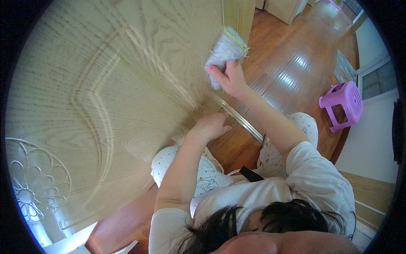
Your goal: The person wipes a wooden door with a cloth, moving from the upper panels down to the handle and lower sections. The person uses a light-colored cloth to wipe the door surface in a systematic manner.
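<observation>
My right hand [234, 77] grips a fluffy whitish-grey cloth [225, 52] with a yellow-green edge. The cloth lies against the outer edge of a pale wood-grain door [136, 82] that has curved raised mouldings. My left hand [212, 126] is low beside the same door, near its bottom edge, with the thumb apart from the other fingers. The fingertips of that hand are partly hidden, and I see nothing held in it. A metal threshold strip [242, 121] runs along the floor between my arms.
A pink plastic stool [344, 104] stands on the glossy wooden floor [285, 63] at the right, by a white wall [368, 139]. Behind it a pale printed sheet or panel [345, 67] is near a framed pane. A wooden cabinet or door [284, 9] is at the top.
</observation>
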`<state>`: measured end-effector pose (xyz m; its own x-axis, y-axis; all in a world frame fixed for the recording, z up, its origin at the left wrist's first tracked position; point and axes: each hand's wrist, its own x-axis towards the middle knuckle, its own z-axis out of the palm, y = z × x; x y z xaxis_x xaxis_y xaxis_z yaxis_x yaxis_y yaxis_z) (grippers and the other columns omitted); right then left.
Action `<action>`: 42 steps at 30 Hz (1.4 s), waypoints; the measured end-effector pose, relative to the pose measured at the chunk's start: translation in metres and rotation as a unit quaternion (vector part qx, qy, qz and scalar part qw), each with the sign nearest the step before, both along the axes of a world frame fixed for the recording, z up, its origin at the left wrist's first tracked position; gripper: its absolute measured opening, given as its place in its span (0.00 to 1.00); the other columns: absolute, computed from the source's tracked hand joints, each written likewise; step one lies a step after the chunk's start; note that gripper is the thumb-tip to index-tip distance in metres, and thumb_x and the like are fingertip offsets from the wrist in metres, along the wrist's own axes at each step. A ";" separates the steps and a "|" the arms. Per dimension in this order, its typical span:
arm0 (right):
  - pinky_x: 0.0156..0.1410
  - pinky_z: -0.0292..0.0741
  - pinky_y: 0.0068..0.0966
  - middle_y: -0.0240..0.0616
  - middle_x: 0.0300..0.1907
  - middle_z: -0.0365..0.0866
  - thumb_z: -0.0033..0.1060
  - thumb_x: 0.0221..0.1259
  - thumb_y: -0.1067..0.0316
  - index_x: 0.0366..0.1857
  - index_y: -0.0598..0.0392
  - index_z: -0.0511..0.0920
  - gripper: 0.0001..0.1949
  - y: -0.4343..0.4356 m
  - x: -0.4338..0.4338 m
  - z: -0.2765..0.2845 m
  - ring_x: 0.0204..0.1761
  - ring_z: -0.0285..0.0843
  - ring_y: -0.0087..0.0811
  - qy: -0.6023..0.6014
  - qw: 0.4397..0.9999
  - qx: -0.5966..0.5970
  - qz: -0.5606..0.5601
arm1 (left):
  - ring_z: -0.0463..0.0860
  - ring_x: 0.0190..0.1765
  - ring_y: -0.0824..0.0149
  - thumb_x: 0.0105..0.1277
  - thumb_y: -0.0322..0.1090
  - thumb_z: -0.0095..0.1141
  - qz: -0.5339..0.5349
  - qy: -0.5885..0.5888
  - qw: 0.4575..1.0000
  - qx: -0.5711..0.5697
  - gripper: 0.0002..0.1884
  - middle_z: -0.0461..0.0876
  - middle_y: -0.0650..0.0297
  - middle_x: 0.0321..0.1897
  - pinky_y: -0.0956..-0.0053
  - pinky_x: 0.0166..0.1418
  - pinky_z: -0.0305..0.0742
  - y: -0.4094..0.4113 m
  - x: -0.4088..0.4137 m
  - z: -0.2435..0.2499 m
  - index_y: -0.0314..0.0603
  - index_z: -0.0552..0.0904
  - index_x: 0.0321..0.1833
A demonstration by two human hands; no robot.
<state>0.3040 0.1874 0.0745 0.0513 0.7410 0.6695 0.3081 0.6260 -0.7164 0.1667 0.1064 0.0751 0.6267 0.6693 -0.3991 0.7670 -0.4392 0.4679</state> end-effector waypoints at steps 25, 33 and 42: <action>0.45 0.73 0.37 0.44 0.35 0.79 0.63 0.60 0.56 0.48 0.59 0.72 0.20 -0.001 -0.018 -0.012 0.36 0.76 0.44 -0.081 0.965 0.180 -0.170 | 0.77 0.59 0.48 0.64 0.50 0.57 -0.007 0.050 0.998 -0.028 0.29 0.78 0.46 0.56 0.58 0.62 0.72 0.003 0.002 0.007 0.43 0.72 0.64; 0.49 0.74 0.45 0.60 0.42 0.77 0.61 0.61 0.51 0.50 0.65 0.71 0.26 -0.001 0.011 -0.159 0.45 0.77 0.59 -0.112 0.974 -0.194 0.024 | 0.78 0.56 0.48 0.63 0.48 0.59 -0.009 0.016 1.000 -0.022 0.26 0.80 0.46 0.52 0.57 0.59 0.73 0.007 0.001 -0.005 0.39 0.75 0.59; 0.41 0.74 0.36 0.48 0.30 0.80 0.61 0.63 0.55 0.39 0.63 0.77 0.18 -0.015 -0.005 0.007 0.33 0.79 0.44 0.002 0.997 -0.080 0.006 | 0.78 0.56 0.47 0.64 0.51 0.57 -0.011 0.022 0.999 -0.030 0.27 0.80 0.46 0.52 0.57 0.59 0.73 0.006 -0.003 -0.007 0.40 0.75 0.59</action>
<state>0.2986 0.1722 0.0813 0.0446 0.8390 0.5423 0.2990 0.5067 -0.8086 0.1635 0.1121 0.0684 0.6212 0.6302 -0.4658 0.7785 -0.4277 0.4594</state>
